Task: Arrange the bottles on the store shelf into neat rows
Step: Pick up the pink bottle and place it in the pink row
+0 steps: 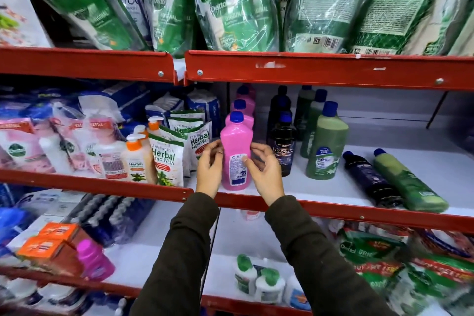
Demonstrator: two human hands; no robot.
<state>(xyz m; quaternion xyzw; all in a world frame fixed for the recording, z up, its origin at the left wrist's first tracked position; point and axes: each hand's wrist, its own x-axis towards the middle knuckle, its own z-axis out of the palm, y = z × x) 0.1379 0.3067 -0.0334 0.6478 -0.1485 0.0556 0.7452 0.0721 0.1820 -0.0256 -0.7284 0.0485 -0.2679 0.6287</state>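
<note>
A pink bottle (236, 147) with a blue cap stands upright at the front of the middle shelf (320, 206), heading a row of two more pink bottles (243, 108). My left hand (209, 169) rests its fingers against the bottle's left side. My right hand (264, 170) cups the right side, thumb on the label. To the right stand a row of dark bottles (282, 143) and a row of green bottles (327, 143). One dark bottle (369, 178) and one green bottle (407, 182) lie flat on the shelf further right.
Herbal hand wash pouches (166, 159) and pump bottles (136, 156) crowd the shelf just left of the pink row. Green refill pouches (238, 2) hang over the red rail (320, 69) above. White shelf surface shows behind and to the right of the lying bottles.
</note>
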